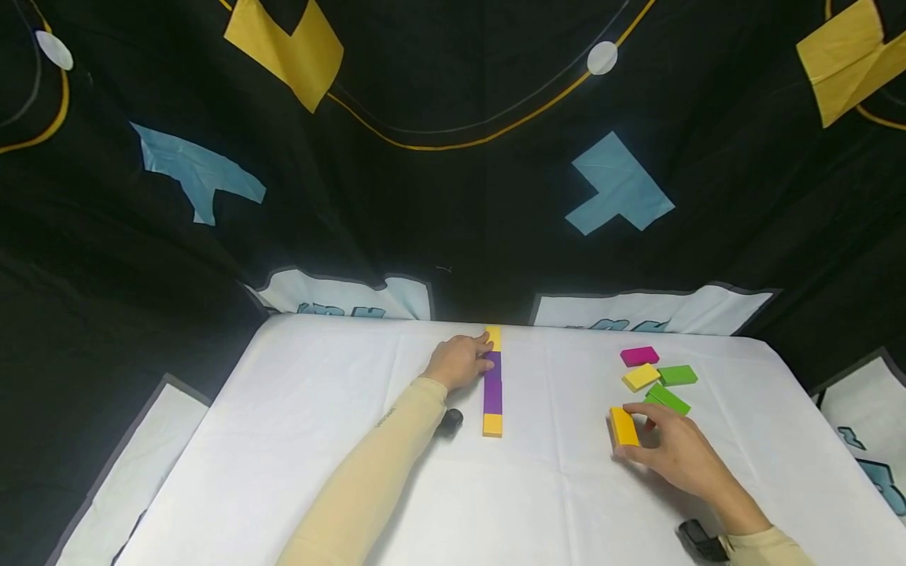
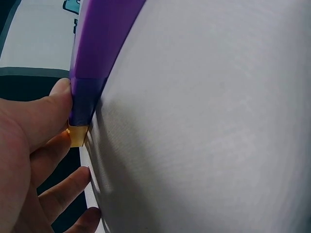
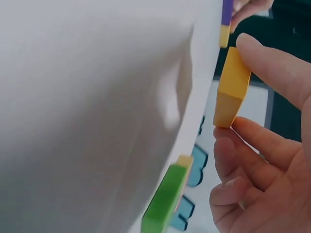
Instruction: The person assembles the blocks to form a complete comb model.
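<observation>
A straight row of blocks runs away across the white table: a yellow block [image 1: 491, 425] at the near end, two purple blocks [image 1: 492, 397] in the middle, another yellow block [image 1: 494, 338] at the far end. Along the row's left side, my left hand [image 1: 456, 362] touches it with loosely bent fingers. Its thumb [image 2: 60, 92] lies against a purple block [image 2: 99, 43], and its index fingertip is at the far yellow block [image 2: 77, 136]. My right hand [image 1: 675, 452] pinches an orange-yellow block [image 1: 624, 427] between thumb and fingers; the block [image 3: 233, 80] is tilted in the right wrist view.
Beyond my right hand lie a magenta block [image 1: 639, 356], a yellow block [image 1: 641, 377] and green blocks [image 1: 677, 375], close together. A black curtain [image 1: 481, 228] with coloured patches hangs behind the table [image 1: 559, 519]. Dark wrist devices [image 1: 701, 541] sit at my sleeves.
</observation>
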{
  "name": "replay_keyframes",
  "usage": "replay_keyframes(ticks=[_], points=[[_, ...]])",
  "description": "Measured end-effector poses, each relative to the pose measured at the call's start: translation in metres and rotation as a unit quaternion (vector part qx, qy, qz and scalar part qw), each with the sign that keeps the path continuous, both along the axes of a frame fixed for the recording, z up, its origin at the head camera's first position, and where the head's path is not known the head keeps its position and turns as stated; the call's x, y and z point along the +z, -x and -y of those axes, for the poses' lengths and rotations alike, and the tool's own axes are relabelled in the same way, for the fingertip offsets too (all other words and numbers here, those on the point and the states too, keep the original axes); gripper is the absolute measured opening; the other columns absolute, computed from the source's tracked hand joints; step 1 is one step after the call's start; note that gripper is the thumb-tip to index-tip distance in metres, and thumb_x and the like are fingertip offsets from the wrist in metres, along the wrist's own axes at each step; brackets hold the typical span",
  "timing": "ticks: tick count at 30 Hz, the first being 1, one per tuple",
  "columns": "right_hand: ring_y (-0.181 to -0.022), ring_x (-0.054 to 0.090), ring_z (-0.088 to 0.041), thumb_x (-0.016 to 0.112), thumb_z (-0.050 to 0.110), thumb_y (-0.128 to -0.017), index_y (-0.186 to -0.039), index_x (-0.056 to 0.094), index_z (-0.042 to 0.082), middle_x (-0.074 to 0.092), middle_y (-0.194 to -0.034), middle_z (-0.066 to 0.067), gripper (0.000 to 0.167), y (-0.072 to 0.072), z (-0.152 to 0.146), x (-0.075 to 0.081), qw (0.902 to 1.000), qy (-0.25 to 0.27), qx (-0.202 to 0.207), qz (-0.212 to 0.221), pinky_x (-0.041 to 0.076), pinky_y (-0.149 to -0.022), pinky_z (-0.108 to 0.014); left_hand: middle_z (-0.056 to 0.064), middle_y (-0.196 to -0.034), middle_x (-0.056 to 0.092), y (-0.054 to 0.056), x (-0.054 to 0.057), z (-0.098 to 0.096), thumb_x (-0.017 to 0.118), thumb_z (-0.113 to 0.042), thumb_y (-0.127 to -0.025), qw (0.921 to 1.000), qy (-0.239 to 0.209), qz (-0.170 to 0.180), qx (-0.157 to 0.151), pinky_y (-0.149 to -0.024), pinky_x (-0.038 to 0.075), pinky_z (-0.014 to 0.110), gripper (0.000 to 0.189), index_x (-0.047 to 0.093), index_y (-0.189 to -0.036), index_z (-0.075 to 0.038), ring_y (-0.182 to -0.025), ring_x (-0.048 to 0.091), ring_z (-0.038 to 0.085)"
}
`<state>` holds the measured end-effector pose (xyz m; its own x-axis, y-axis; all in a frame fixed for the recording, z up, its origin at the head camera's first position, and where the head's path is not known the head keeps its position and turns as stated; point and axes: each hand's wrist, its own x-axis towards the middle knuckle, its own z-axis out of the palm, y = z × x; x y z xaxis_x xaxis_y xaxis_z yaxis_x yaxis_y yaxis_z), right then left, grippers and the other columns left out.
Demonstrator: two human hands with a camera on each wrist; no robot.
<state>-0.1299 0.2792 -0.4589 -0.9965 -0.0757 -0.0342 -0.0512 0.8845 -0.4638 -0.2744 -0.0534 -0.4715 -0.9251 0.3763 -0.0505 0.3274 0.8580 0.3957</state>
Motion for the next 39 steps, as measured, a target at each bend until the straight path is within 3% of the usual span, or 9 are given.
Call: replay_keyframes(ticks=[8, 13, 25, 34, 39], points=[[-0.089, 0.055, -0.02, 0.092, 0.034, -0.07, -0.127, 0.066, 0.007, 0.066, -0.114, -0.008, 0.068, -0.006, 0.021, 0.001, 0.9988, 0.029, 0.026, -0.028, 0.047, -0.066, -0.032, -0.004, -0.152, 0.047, 0.0, 0.001, 0.0, 0.068, -0.033, -0.097, 1.0, -0.002, 0.0, -0.001, -0.108, 0.043, 0.048, 0.046, 0.061, -0.14, -0.02, -0.138, 0.048, 0.028], [-0.09, 0.055, -0.018, 0.092, 0.035, -0.07, -0.126, 0.067, 0.01, 0.067, -0.115, -0.003, 0.066, -0.011, 0.035, 0.001, 0.9973, 0.034, 0.047, -0.045, 0.048, -0.069, -0.032, -0.004, -0.153, 0.046, 0.0, 0.002, 0.0, 0.068, -0.033, -0.097, 1.0, -0.005, 0.003, 0.001, -0.11, 0.041, 0.048, 0.046, 0.06, -0.14, -0.02, -0.139, 0.046, 0.028], [-0.094, 0.057, -0.015, 0.093, 0.035, -0.07, -0.125, 0.068, 0.014, 0.065, -0.121, 0.002, 0.064, -0.02, 0.073, 0.001, 0.9957, 0.048, 0.07, -0.039, 0.052, -0.078, -0.035, -0.005, -0.153, 0.047, 0.001, 0.0, 0.0, 0.068, -0.032, -0.097, 1.0, -0.006, 0.003, 0.0, -0.11, 0.041, 0.047, 0.045, 0.061, -0.139, -0.02, -0.138, 0.048, 0.028], [-0.099, 0.061, -0.014, 0.095, 0.035, -0.066, -0.124, 0.068, 0.017, 0.065, -0.123, 0.002, 0.066, -0.025, 0.102, 0.0, 0.998, 0.037, 0.049, -0.013, 0.056, -0.088, -0.04, -0.004, -0.153, 0.047, -0.001, 0.001, 0.001, 0.069, -0.032, -0.096, 0.9999, -0.011, 0.001, 0.001, -0.11, 0.041, 0.049, 0.045, 0.062, -0.139, -0.02, -0.138, 0.048, 0.029], [-0.094, 0.059, -0.011, 0.095, 0.034, -0.065, -0.123, 0.069, 0.017, 0.066, -0.12, 0.004, 0.066, -0.028, 0.114, 0.002, 0.9976, 0.034, 0.058, -0.015, 0.056, -0.084, -0.036, -0.004, -0.153, 0.047, -0.002, 0.0, 0.0, 0.069, -0.033, -0.096, 1.0, -0.004, -0.003, 0.002, -0.11, 0.041, 0.049, 0.045, 0.063, -0.138, -0.021, -0.138, 0.048, 0.028]])
